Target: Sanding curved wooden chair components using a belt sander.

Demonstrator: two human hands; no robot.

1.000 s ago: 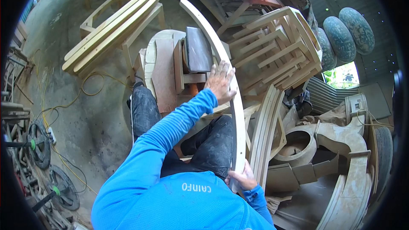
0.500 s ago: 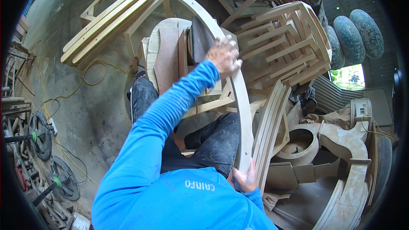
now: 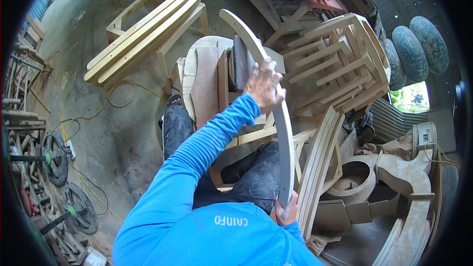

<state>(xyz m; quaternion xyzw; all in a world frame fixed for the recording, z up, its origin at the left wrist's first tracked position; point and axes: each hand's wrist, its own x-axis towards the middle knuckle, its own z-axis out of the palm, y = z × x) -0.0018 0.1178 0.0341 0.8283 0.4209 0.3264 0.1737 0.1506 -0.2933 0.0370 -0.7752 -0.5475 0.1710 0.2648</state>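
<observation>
A long curved wooden piece (image 3: 285, 143), pale with small holes, arcs from the middle of the view down to my lap. My left hand (image 3: 265, 84) wraps over its upper half, fingers across the wood. Near my right thigh, my right hand (image 3: 287, 209) grips its lower end, the palm partly hidden by the wood. Beyond the piece stands a workstand with a rounded pale top (image 3: 197, 59), with brown boards and a dark flat pad upright on it. My knees are on either side below it.
Curved slats (image 3: 152, 29) lie on a wooden frame at far left; more slats (image 3: 320, 162) lean at right. Stacked wooden frames (image 3: 340, 64) stand far right, near a large curved machine housing (image 3: 406, 167). A yellow cord (image 3: 101, 111) crosses the floor; weight plates (image 3: 79, 207) stand at left.
The whole view has shifted slightly, so the surroundings sit lower and farther right. The curved piece's far end has swung a little nearer, and my left hand sits closer to that end.
</observation>
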